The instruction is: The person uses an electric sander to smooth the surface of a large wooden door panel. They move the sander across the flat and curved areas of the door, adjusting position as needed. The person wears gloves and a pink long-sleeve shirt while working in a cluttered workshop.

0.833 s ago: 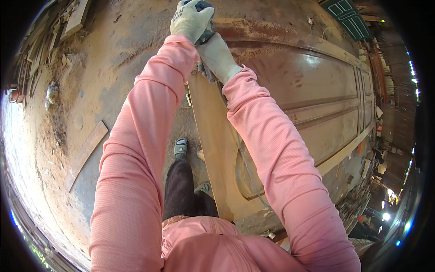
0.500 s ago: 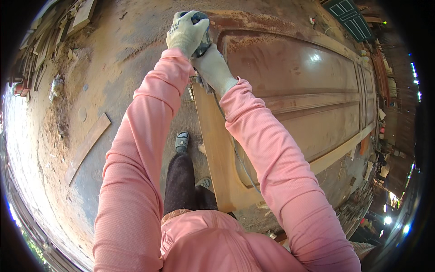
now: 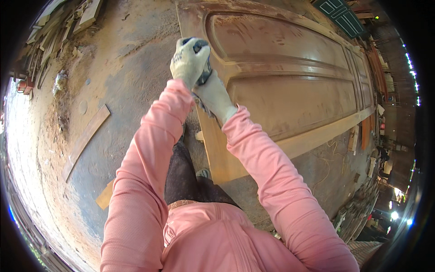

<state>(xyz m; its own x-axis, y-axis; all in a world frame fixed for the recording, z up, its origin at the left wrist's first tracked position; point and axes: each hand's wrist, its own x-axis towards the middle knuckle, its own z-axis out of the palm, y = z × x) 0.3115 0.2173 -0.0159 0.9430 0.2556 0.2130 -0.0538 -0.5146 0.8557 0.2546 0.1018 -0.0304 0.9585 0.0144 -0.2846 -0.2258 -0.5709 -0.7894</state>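
My left hand (image 3: 189, 61), in a white glove with dark patches, is closed around the far part of a dark hand-held power tool (image 3: 206, 75). My right hand (image 3: 214, 94), also gloved, grips the same tool just nearer to me. Both gloves hide most of the tool, so its working face does not show. The hands are at the left end of a large brown panelled wooden door (image 3: 290, 106), which lies flat and raised off the ground. Wood dust streaks its far panel, and its near edge strip is paler wood.
A narrow board (image 3: 86, 143) lies on the dusty floor to the left, with a shorter pale piece (image 3: 105, 195) by my left sleeve. Stacked timber (image 3: 54, 34) fills the far left. A green panelled door (image 3: 340, 17) stands at the far right. A thin cord (image 3: 324, 170) trails on the floor.
Both hands have come nearer to me along the door's left end, still gripping the tool. My view has shifted, so more of the door's far side shows.
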